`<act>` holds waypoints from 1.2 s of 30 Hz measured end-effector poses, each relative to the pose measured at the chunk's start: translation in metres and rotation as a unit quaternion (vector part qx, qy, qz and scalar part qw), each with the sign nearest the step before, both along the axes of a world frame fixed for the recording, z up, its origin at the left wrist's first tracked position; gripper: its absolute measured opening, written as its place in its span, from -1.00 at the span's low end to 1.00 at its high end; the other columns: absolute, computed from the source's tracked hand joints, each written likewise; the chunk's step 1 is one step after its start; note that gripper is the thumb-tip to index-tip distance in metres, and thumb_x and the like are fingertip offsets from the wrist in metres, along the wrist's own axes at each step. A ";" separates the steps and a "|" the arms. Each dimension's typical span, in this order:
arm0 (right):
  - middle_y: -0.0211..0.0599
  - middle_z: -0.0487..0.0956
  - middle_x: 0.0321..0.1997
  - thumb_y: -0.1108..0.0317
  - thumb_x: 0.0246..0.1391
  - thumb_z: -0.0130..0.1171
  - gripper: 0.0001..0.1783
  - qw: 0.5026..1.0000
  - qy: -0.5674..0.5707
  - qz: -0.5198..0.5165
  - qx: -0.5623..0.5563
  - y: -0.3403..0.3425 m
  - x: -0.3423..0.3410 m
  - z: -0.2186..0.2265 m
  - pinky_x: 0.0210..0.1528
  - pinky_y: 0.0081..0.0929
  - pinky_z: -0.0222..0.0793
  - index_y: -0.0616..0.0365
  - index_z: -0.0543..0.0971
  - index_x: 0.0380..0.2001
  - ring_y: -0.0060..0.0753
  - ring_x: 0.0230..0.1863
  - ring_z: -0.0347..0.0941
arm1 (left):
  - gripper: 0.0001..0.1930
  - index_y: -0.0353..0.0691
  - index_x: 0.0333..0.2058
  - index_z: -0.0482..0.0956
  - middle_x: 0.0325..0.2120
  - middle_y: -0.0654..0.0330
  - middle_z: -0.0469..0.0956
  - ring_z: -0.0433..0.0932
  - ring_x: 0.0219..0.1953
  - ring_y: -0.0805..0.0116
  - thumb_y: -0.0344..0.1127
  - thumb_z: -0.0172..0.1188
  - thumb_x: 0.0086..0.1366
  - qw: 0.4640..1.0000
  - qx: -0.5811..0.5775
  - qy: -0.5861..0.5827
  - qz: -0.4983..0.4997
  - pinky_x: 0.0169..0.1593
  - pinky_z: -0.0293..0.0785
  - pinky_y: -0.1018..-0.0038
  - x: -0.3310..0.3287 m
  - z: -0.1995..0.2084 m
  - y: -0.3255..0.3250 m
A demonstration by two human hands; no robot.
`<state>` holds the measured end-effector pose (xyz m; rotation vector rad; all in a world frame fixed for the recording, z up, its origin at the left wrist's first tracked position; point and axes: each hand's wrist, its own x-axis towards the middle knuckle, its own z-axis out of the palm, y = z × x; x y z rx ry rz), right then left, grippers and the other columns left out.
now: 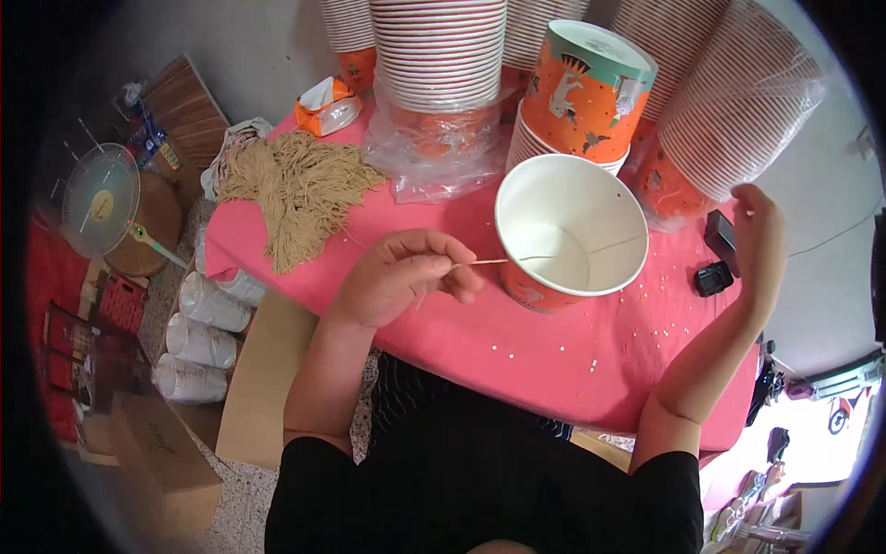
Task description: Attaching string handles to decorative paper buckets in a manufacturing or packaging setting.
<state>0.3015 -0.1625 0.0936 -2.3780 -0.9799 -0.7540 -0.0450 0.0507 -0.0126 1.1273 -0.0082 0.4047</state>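
My left hand (420, 272), left of the paper bucket, pinches a thin tan cord (482, 261) between thumb and fingertips. The cord runs to the bucket's left side, and thin lines of it show across the white inside. Orange outside and white within, the large paper bucket (568, 198) stands upright, its mouth tilted toward me. My right hand (761, 222) is raised at the table's right edge, apart from the bucket, beside a wrapped stack of buckets. Its fingers are curled; what they hold, if anything, I cannot make out.
A heap of tan cords (300, 189) lies at the table's left. Tall stacks of paper buckets (441, 60) line the back, one bucket upside down (591, 88). An orange packet (328, 108) and small black boxes (713, 278) lie on the pink cloth (517, 369) among small white bits.
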 end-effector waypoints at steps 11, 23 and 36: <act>-0.06 0.60 -0.35 0.45 -0.06 0.20 -0.80 0.857 0.067 0.491 -0.142 0.063 -0.087 -0.044 -0.25 -0.18 0.44 0.18 0.61 -0.29 -0.03 -0.30 0.54 | -0.80 -0.36 -0.13 0.53 -0.16 0.00 0.61 0.63 -0.16 0.20 -0.61 0.08 0.27 0.947 0.213 -0.007 0.239 -0.05 0.57 0.33 0.022 0.010 -0.023; -0.27 0.56 -0.49 0.56 0.00 0.19 -0.94 0.809 0.214 0.540 -0.089 0.053 -0.097 -0.020 -0.44 -0.49 0.35 0.24 0.55 -0.39 -0.39 -0.50 0.48 | -0.90 -0.31 -0.32 0.51 -0.60 0.40 0.38 0.27 -0.61 0.68 -0.38 0.13 0.32 0.961 0.128 0.030 0.244 -0.56 0.13 0.69 0.047 0.027 -0.025; -0.16 0.55 -0.46 0.50 0.04 0.17 -0.92 0.786 0.177 0.589 0.070 0.067 -0.115 -0.028 -0.41 -0.34 0.39 0.23 0.54 -0.36 -0.13 -0.45 0.51 | -0.90 -0.37 -0.24 0.54 -0.60 0.44 0.47 0.30 -0.54 0.79 -0.48 0.08 0.33 0.942 0.220 0.082 0.238 -0.49 0.17 0.73 0.053 0.028 -0.042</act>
